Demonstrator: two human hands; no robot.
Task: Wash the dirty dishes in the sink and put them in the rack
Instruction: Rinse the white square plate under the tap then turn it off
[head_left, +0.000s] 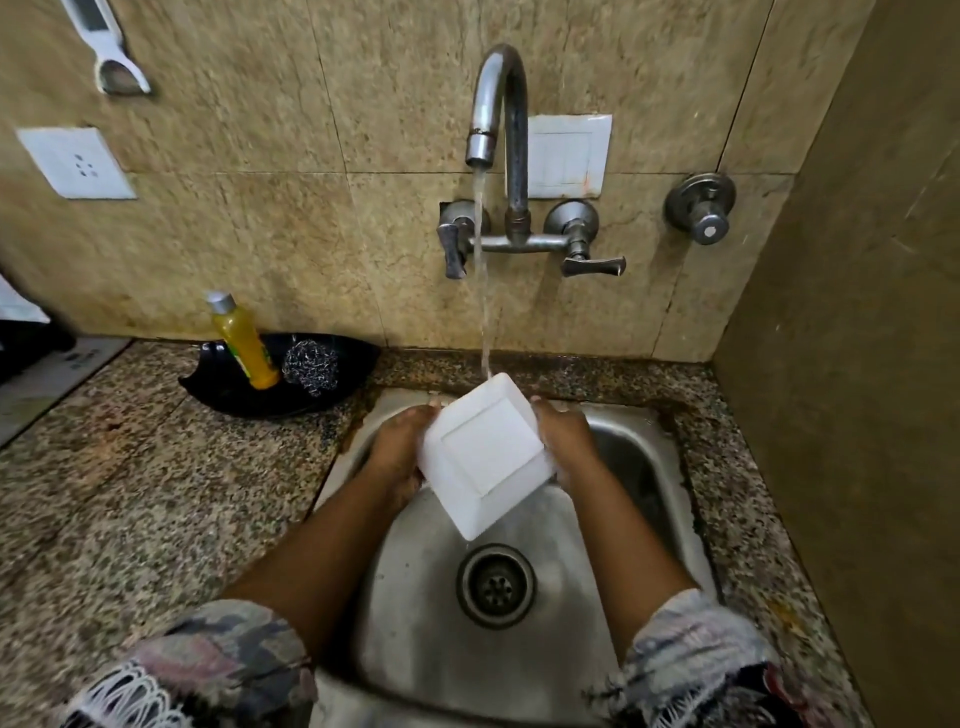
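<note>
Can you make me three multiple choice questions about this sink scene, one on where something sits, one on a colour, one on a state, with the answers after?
1. Where does the steel scrubber sit?
A. In the black tray beside the yellow bottle
B. In the sink by the drain
C. Hung on the tap

2. What colour is the square dish held by the left hand and right hand?
A. Blue
B. White
C. Black

3. What state is the tap in?
A. Off and dry
B. Dripping only
C. Running, its stream landing on the dish

Answers:
1. A, the scrubber lies in the tray on the counter, right of the bottle.
2. B, its whole underside shows white.
3. C, a steady stream falls from the spout onto the dish's upper edge, above the sink.
</note>
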